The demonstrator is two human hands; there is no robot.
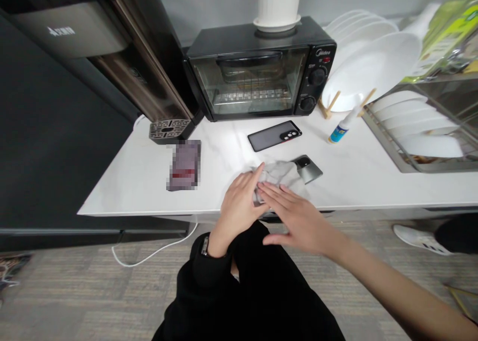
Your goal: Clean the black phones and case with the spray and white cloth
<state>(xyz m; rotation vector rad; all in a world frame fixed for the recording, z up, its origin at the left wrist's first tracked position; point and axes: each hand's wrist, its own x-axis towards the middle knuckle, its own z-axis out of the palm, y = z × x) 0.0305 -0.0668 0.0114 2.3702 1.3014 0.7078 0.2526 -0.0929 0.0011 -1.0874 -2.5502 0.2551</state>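
Observation:
A crumpled light grey cloth [286,172] lies near the front edge of the white counter. A grey phone [312,172] with a dark camera block sticks out from the cloth's right side; the rest of it is hidden. My left hand [239,201] rests against the cloth's left side, fingers stretched out and one digit pointing up. From the right, my right hand [298,216] lies flat over the cloth with fingers extended and thumb spread away. Just beyond is a clear, black-rimmed phone case [274,135]. A small spray bottle [339,131] with a blue label stands to the right.
A pixelated phone-like item [184,165] lies on the left of the counter [123,181], by a drink dispenser [149,72]. A black toaster oven [254,77] stands behind. White plates [373,57] and a dish rack [403,164] occupy the right. Someone's shoe [420,239] shows below.

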